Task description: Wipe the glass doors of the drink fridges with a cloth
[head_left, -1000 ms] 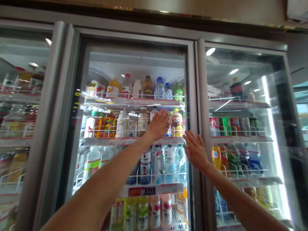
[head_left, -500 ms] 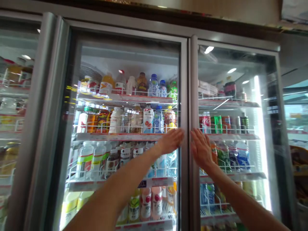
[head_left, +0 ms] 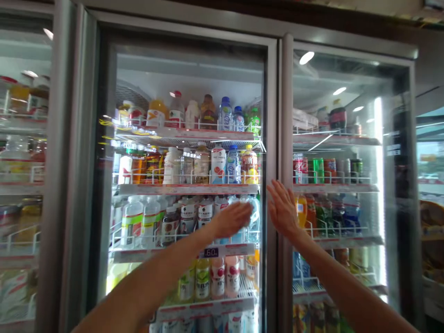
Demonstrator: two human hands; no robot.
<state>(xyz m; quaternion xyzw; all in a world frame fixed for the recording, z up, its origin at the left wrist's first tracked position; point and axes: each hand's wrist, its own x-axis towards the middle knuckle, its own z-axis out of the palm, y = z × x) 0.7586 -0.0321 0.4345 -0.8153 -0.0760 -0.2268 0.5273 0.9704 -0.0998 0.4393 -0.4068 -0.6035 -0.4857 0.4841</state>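
Observation:
Both hands are raised in front of a glass-door drinks fridge. My left hand (head_left: pixel 233 219) is stretched out flat, slightly blurred, before the middle glass door (head_left: pixel 187 69); it holds nothing. Behind it, the third shelf's bottles are partly hidden. My right hand (head_left: pixel 282 208), fingers extended and empty, overlaps the metal door frame (head_left: pixel 285 115) between the middle and right doors. Whether either palm touches the door is unclear. Through the glass, a white carton (head_left: pixel 218 164) and a blue-capped bottle (head_left: pixel 233 165) stand above my left hand.
Behind the right glass door (head_left: pixel 350 69) are shelves with several cans (head_left: pixel 318 170) and bottles. A price display (head_left: pixel 211 252) sits on a middle-door shelf edge. Another fridge door frame (head_left: pixel 64 162) stands at left. A basket-like shape (head_left: pixel 432 222) shows at far right.
My left hand has shifted left and down, away from the door frame. My right hand has moved left across the frame. The view has tilted a little lower.

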